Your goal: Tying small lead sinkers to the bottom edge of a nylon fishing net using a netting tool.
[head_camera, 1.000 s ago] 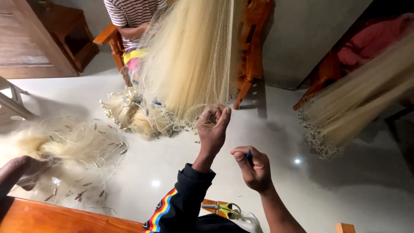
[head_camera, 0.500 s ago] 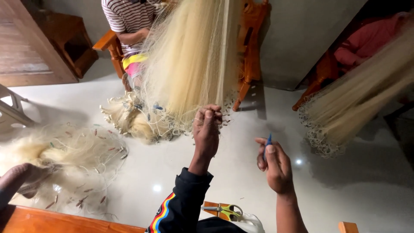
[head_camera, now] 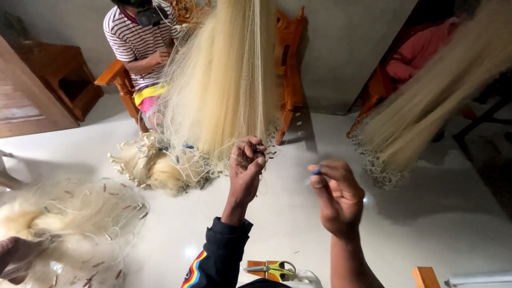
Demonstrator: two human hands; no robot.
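Head view shows the left hand (head_camera: 246, 170) raised and closed, pinching the lower hem of the hanging pale fishing net (head_camera: 224, 80). A second ago the right hand (head_camera: 335, 198) sat close beside it; now it has drawn well away to the right, fingers closed on a small blue netting needle (head_camera: 316, 172), which looks like a stitch being pulled through. Yellow-handled scissors (head_camera: 277, 269) lie below near the person's lap. Across the white floor (head_camera: 298, 224), a person in a striped shirt (head_camera: 133, 42) works the same net.
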